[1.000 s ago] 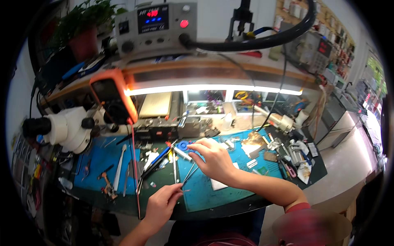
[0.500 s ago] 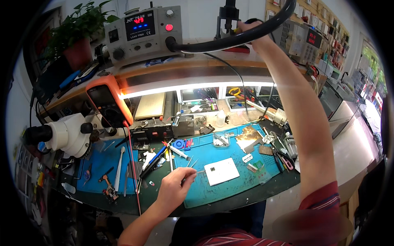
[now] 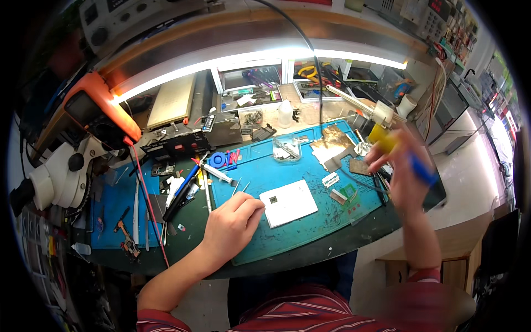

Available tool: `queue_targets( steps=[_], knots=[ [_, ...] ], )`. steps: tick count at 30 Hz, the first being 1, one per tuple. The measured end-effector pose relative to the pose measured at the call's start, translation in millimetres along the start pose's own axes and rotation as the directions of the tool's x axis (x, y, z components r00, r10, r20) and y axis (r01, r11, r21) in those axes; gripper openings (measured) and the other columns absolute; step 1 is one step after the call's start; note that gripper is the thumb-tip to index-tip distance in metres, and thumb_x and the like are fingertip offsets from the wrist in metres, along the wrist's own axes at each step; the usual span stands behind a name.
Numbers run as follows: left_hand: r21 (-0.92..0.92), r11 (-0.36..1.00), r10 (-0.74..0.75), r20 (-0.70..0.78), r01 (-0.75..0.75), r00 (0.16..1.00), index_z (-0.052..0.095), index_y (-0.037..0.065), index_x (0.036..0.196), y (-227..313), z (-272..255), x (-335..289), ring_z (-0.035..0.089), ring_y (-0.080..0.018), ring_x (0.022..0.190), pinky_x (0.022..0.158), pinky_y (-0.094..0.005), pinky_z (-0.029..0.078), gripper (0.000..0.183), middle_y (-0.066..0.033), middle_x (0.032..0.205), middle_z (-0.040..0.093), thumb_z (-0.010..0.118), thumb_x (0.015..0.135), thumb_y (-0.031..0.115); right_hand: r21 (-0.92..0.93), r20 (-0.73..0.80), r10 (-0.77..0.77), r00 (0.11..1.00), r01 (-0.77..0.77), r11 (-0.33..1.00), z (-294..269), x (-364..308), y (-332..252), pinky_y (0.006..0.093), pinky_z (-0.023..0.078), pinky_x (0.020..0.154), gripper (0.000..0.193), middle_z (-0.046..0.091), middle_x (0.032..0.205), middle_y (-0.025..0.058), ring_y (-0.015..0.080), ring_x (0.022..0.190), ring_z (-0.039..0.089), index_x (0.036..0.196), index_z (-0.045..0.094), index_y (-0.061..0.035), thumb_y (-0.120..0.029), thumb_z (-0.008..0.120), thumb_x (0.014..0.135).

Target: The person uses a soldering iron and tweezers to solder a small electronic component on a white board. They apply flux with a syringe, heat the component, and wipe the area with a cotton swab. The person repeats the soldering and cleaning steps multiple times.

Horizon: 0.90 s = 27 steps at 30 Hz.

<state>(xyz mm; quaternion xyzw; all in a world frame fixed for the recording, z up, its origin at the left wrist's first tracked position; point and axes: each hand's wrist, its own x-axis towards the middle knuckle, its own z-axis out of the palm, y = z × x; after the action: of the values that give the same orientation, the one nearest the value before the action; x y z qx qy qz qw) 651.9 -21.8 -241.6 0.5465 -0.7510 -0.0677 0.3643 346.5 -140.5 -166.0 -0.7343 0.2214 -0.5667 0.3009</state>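
A white rectangular block (image 3: pixel 292 207) lies on the blue work mat (image 3: pixel 265 243), with a small dark square chip (image 3: pixel 272 200) near its upper left corner. My left hand (image 3: pixel 233 226) is closed in a pinch at the block's left edge; what its fingers hold is hidden. Two thin metal tips (image 3: pixel 241 186) show on the mat just beyond that hand. Over the mat's right side, my right hand (image 3: pixel 406 180) grips a soldering iron with a blue and yellow handle (image 3: pixel 418 169), both smeared by motion. A black cable (image 3: pixel 319 83) hangs from above onto the mat.
A syringe (image 3: pixel 218 173) and blue pen-like tools lie left of the mat. Beyond it are a clear box (image 3: pixel 286 148) and a white bottle (image 3: pixel 285 113). An orange multimeter (image 3: pixel 105 108) and a white microscope (image 3: pixel 52 182) stand at left. Pliers and small tools crowd the right.
My right hand has come down from the holder on the upper shelf, bringing the soldering iron over the mat. My left hand stays by the white block. The view has tilted down.
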Motion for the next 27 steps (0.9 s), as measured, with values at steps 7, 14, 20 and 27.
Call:
queue_targets(
  steps=[7, 14, 20, 27],
  knots=[
    [0.053, 0.999, 0.006, -0.036, -0.004, 0.999, 0.070, 0.004, 0.095, -8, 11, 0, 0.069, -0.0264, 0.081, 0.069, -0.0362, 0.057, 0.015, -0.0069, 0.090, 0.068, 0.078, 0.083, 0.000, -0.100, 0.288, -0.033, 0.957, 0.064, 0.993, 44, -79, 22, 0.0329, 0.060, 0.069, 0.044, 0.075, 0.101, 0.0156, 0.0269, 0.082, 0.075, 0.123, 0.071, -0.0040, -0.011, 0.087, 0.083],
    [-0.007, 1.000, -0.007, -0.004, 0.007, 1.000, 0.071, 0.002, 0.095, -16, 14, 5, 0.065, -0.0268, 0.075, 0.064, -0.0356, 0.053, 0.022, -0.0097, 0.087, 0.067, 0.080, 0.077, -0.006, -0.151, 0.389, 0.087, 0.917, -0.030, 0.988, 45, -70, 28, 0.0302, 0.057, 0.063, 0.044, 0.076, 0.090, 0.0120, 0.0243, 0.074, 0.074, 0.122, 0.072, -0.0024, -0.010, 0.087, 0.081],
    [-0.005, 1.000, -0.009, 0.016, 0.009, 1.000, 0.072, 0.002, 0.096, -17, 13, 7, 0.065, -0.0271, 0.074, 0.063, -0.0354, 0.052, 0.026, -0.0105, 0.087, 0.067, 0.080, 0.074, -0.008, -0.144, 0.392, 0.232, 0.890, -0.190, 0.971, 42, -77, 31, 0.0299, 0.057, 0.062, 0.041, 0.076, 0.090, 0.0102, 0.0232, 0.072, 0.073, 0.120, 0.073, -0.0029, -0.015, 0.087, 0.083],
    [0.036, 0.999, 0.018, 0.045, -0.019, 0.999, 0.073, 0.003, 0.097, -14, 13, 7, 0.065, -0.0264, 0.074, 0.060, -0.0357, 0.052, 0.029, -0.0091, 0.088, 0.068, 0.081, 0.071, -0.007, -0.149, 0.355, 0.214, 0.910, -0.171, 0.974, 37, -82, 38, 0.0307, 0.055, 0.057, 0.030, 0.075, 0.083, 0.0084, 0.0222, 0.064, 0.071, 0.108, 0.075, -0.0051, -0.017, 0.082, 0.082]
  ],
)
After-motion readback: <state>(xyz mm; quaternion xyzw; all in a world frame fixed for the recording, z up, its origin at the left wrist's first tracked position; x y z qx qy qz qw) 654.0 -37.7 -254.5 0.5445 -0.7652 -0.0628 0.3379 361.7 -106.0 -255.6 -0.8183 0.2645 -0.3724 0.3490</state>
